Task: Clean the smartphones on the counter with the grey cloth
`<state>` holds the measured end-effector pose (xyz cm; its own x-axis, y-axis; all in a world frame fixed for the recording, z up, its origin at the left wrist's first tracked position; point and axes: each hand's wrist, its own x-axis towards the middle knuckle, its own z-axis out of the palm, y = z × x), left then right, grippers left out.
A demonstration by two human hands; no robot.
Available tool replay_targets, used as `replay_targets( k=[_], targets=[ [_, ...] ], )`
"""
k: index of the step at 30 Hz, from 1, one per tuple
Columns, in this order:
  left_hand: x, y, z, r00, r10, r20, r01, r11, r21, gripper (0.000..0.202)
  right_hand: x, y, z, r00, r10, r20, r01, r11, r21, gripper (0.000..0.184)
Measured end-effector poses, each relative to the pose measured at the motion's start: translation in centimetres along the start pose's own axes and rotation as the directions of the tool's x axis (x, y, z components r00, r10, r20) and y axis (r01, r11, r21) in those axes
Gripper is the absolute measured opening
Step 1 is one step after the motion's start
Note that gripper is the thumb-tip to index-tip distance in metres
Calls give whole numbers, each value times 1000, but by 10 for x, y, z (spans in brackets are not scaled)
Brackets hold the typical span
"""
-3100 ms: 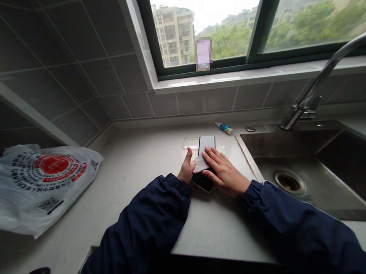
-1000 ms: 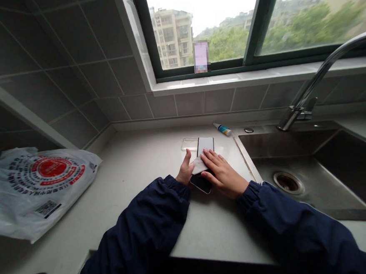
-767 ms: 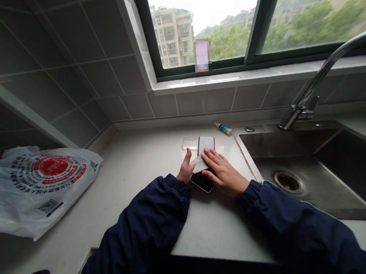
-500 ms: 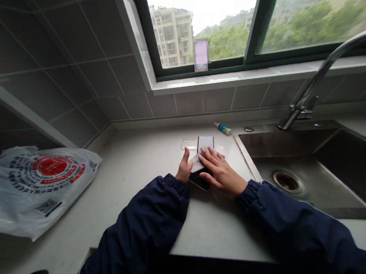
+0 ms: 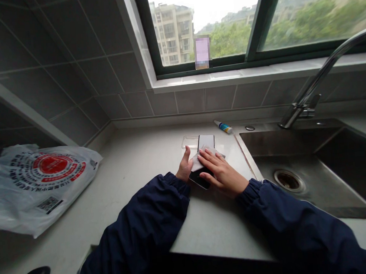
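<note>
The right hand (image 5: 220,170) covers part of the pale cloth (image 5: 197,162), and that cloth masks the black phone's (image 5: 200,180) far end! Left hand (image 5: 184,167): most fingers out of sight. Plastic bag (image 5: 53,183), cut off left; faucet (image 5: 324,70), cut off right; window card (image 5: 202,51), all blurred pixels.

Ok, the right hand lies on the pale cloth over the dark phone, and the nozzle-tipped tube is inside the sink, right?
Not inside: the head view shows the nozzle-tipped tube on the countertop, left of the sink. The right hand does lie on the pale cloth over the dark phone.
</note>
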<state>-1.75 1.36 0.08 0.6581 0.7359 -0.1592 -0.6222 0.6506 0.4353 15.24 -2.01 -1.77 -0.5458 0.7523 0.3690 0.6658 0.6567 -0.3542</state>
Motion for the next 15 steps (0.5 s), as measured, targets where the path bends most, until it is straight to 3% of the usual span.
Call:
replay_targets(
  k=[15],
  targets=[
    [1,1,-3,1000,-23,12,24,999,-22,91,0,0,1,1000,7,-4,-7,1000,-7,64]
  ],
)
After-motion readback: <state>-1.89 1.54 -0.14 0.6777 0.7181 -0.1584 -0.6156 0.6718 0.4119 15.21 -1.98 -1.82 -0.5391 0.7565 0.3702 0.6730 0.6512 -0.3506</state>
